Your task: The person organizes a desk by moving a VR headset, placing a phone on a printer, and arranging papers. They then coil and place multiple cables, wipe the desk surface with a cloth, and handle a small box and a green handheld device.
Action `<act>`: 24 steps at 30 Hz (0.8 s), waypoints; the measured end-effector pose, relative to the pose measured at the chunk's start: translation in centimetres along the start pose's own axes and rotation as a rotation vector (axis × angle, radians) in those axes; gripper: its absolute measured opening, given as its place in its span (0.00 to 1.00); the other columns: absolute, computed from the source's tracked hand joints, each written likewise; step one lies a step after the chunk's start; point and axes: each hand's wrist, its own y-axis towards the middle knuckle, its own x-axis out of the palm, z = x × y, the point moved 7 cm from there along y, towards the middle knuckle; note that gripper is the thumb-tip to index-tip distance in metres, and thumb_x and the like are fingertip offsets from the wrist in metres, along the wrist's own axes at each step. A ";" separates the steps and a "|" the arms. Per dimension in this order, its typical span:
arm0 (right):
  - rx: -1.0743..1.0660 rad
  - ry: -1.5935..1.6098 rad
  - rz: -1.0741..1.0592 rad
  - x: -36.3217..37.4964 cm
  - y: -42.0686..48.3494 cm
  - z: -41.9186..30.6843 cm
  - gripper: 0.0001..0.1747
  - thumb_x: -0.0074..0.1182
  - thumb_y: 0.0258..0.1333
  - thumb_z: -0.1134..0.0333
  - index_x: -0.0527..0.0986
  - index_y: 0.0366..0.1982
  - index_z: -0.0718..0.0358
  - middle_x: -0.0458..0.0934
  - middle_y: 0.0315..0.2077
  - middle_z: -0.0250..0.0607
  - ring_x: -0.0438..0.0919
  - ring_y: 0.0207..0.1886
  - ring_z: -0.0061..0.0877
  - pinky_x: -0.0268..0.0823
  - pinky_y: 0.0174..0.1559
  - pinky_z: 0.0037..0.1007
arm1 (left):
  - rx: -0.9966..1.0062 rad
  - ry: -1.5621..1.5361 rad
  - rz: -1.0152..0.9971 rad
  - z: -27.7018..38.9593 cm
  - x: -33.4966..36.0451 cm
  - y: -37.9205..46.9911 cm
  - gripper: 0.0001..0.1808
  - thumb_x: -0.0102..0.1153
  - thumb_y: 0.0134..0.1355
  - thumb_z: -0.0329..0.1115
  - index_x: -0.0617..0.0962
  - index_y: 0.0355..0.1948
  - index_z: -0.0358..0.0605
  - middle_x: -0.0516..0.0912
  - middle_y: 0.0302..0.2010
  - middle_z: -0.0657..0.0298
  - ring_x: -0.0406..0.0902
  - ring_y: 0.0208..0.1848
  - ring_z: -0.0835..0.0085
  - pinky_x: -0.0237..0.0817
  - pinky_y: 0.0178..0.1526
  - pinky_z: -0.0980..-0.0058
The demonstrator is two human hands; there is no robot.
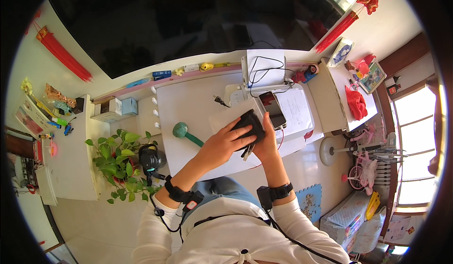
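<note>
Above the white table (191, 97), my left hand (216, 149) lies with spread fingers over a small black case (250, 119). My right hand (266, 143) supports the same case from its right side. Short dark and pale ends stick out below it; what they are is unclear. Just beyond my right fingers a phone (272, 109) lies on a white printer (236, 95), with a cable plugged into its lower end. A green-wrapped ball on a stick (181, 130) rests left of my hands, its lower end hidden by my left wrist.
A black cord (266, 69) loops over paper in the printer's rear tray, and its plug (221, 102) lies on the table. A black kettle-like vessel (150, 158) and a leafy potted plant (120, 158) stand left. A large television (191, 19) fills the wall ahead.
</note>
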 end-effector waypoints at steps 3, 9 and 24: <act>0.050 -0.015 0.145 -2.0 -0.1 0.4 0.23 0.42 0.66 0.56 0.70 0.52 0.65 0.76 0.48 0.43 0.76 0.52 0.33 0.70 0.52 0.36 | -0.007 -0.060 -0.061 -0.3 0.1 -1.5 0.30 0.51 0.51 0.18 0.79 0.53 0.60 0.72 0.61 0.67 0.60 0.68 0.58 0.63 0.63 0.63; -0.097 -0.034 0.101 -2.8 -0.2 -2.3 0.13 0.47 0.62 0.62 0.72 0.42 0.65 0.76 0.29 0.33 0.60 0.17 0.15 0.54 0.22 0.19 | -0.127 -0.111 -0.058 -4.6 0.6 -5.3 0.32 0.48 0.50 0.16 0.77 0.55 0.57 0.72 0.60 0.62 0.63 0.66 0.56 0.62 0.63 0.64; -0.245 -0.105 0.265 -6.5 -0.6 -5.8 0.11 0.48 0.62 0.62 0.71 0.37 0.62 0.72 0.23 0.30 0.59 0.16 0.14 0.54 0.25 0.21 | -0.514 -0.002 -0.012 -17.9 12.4 -4.9 0.25 0.45 0.55 0.17 0.75 0.54 0.48 0.73 0.58 0.55 0.69 0.59 0.54 0.63 0.59 0.62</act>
